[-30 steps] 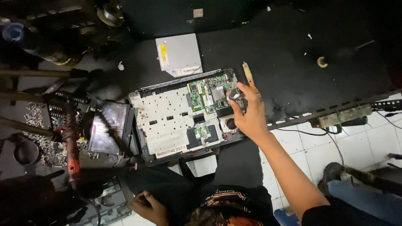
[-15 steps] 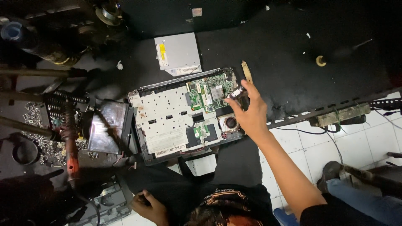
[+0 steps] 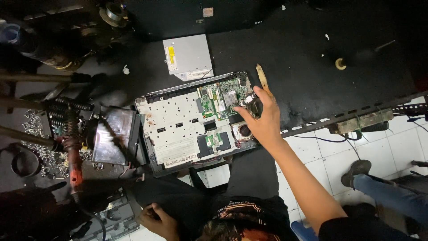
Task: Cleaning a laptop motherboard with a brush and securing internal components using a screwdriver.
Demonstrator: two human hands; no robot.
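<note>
Under right hand (image 3: 264, 119), opened laptop (image 3: 196, 122)

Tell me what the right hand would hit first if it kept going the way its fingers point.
Probably the green circuit board of the opened laptop. The right hand holds a small tool aimed up-left at it, though height above the board is unclear.
</note>
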